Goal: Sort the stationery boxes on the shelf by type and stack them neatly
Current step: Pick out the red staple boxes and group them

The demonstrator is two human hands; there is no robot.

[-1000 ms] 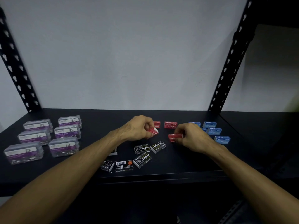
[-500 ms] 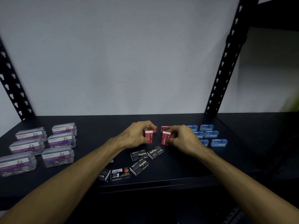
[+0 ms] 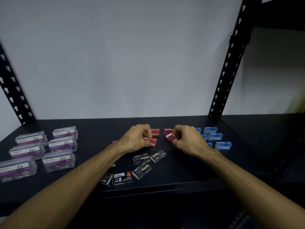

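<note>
Two hands, left (image 3: 135, 140) and right (image 3: 186, 139), each pinch a red staple box (image 3: 151, 142), now laid flatter than before. Six clear cases (image 3: 58, 160) on the shelf (image 3: 189, 176) hold paper clips.

Six paper-clip boxes (image 3: 61, 143) sit in two rows at the left of the shelf (image 3: 181, 179). Staple boxes (image 3: 142, 158) lie front and centre; behind them, each hand holds a small box. More small boxes (image 3: 215, 136) cluster at the right.
</note>
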